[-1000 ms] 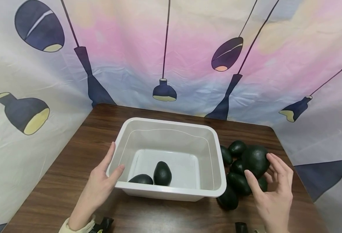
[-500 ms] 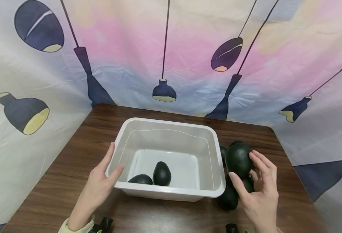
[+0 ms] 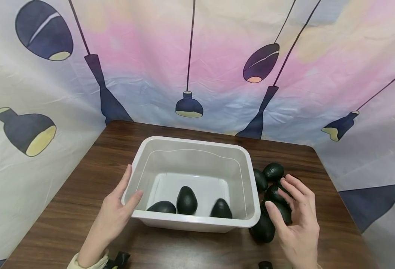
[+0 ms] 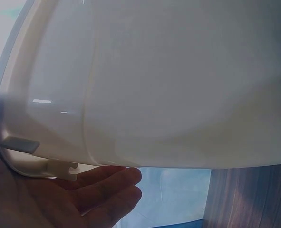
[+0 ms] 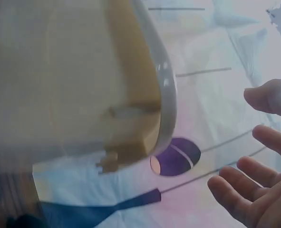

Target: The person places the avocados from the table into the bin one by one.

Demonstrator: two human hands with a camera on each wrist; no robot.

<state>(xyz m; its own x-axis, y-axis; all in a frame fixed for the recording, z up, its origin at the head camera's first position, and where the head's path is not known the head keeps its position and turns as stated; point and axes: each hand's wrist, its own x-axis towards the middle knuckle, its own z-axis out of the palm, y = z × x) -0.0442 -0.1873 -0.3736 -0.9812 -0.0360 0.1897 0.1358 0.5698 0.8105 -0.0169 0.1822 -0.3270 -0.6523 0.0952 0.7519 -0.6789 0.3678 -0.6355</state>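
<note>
A white plastic basin [image 3: 197, 223] holds three dark green avocados: one at its front left [image 3: 163, 207], one upright near the middle [image 3: 187, 200], and one at the front right [image 3: 221, 208]. My left hand [image 3: 115, 209] holds the basin's left rim, thumb over the edge and fingers along the outer wall. In the left wrist view those fingers [image 4: 107, 190] lie beneath the rim. Right of the basin, my right hand [image 3: 296, 220] is over a heap of avocados [image 3: 262, 227], fingers spread and nothing between them. The right wrist view shows the same empty hand [image 5: 261, 175] apart from the basin's rim.
The basin and heap stand on a dark brown wooden table [image 3: 73, 201]. Behind the table hangs a cloth backdrop [image 3: 150, 59] printed with lamps. Several avocados in the heap, such as the far one [image 3: 273, 172], lie close to the basin's right side.
My right hand moved left with a large avocado, then let it go; a third avocado now lies in the basin's front right. My left hand stayed on the rim.
</note>
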